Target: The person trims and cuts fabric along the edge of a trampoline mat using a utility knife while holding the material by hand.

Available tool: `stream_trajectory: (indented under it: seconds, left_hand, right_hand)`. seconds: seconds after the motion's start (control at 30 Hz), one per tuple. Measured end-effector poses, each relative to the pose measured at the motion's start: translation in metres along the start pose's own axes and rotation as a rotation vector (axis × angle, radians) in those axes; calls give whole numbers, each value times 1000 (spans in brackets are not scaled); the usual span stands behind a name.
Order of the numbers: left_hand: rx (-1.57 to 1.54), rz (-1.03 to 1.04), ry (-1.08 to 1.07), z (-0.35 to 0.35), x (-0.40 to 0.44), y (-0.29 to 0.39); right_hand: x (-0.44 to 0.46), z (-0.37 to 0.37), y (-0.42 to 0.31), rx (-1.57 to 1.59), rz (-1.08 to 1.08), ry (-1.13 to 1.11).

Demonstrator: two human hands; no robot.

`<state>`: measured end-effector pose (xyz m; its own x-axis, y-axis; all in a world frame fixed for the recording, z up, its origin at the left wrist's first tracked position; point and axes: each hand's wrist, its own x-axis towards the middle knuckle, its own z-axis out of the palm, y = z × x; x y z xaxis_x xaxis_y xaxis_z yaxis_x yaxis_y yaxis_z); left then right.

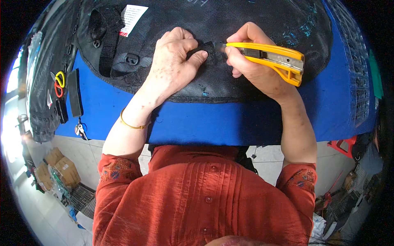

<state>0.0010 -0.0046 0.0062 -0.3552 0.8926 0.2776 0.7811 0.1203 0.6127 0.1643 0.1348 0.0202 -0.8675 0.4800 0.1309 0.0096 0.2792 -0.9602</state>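
A black mesh piece (242,84) with a dark bound edge lies over a blue work surface. My left hand (174,57) rests on it, thumb and fingers closed on a short black strap (210,50). In my right hand (254,61) is a yellow utility knife (283,59) with a metal channel and a black slider. Its front end points left, close to the strap, and the tip is blurred. Whether the tip touches the strap I cannot tell. A white printed label (134,19) and a black buckle (131,59) are on the mesh, left of my left hand.
Yellow-and-red-handled scissors (60,84), a flat black strip (75,92) and keys (81,130) lie at the left. Clear plastic packaging (361,90) lines the right edge. Cardboard boxes (65,170) stand on the floor at left, and a red stand (344,145) at right.
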Motion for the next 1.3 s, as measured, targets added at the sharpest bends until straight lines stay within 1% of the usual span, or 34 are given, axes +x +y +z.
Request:
stream_trajectory:
  seconds: [0.07,0.13,0.37,0.43,0.47,0.53,0.57,0.63,0.77,0.83,0.87,0.93,0.97,1.03,1.13,1.23,1.3]
  left_hand:
    - [-4,-1,1,0,0,0]
    - [10,3,0,0,0,-1]
    - [1,-16,-9,1,0,-2]
    - [-7,-4,17,2,0,-2]
    - [-8,-3,15,3,0,-2]
    - [46,27,24,1,0,0]
    - [47,27,24,2,0,-1]
    - [36,37,49,4,1,-2]
    - [35,45,57,4,1,-1]
    - [38,39,41,3,1,0]
    - [39,39,42,3,1,0]
    - [45,44,48,4,1,-1]
    - [45,42,49,4,1,-1]
    - [31,41,45,3,1,-1]
    - [18,45,50,3,1,-1]
    - [24,49,59,4,1,-2]
    - [30,57,45,4,0,-4]
  right_hand:
    - [0,-2,-1,-40,-1,-4]
    - [0,-2,0,-98,-59,-21]
    - [0,-5,-1,-12,-9,-77]
    - [0,-6,2,-58,-75,-70]
    - [0,-7,1,-59,-74,-69]
    - [0,-7,-4,-41,20,-91]
    - [0,-7,-1,-41,20,-91]
    - [1,-6,7,-216,-169,-40]
    - [0,-7,5,-199,-121,-42]
    - [0,-9,4,-306,-175,-49]
    - [0,-8,1,-306,-176,-50]
    - [0,-4,-7,-45,101,16]
    - [0,-3,-6,-45,100,14]
    - [0,-1,-3,42,30,78]
    - [1,3,-1,80,25,88]
    - [1,5,0,133,89,68]
    - [1,6,-1,112,86,70]
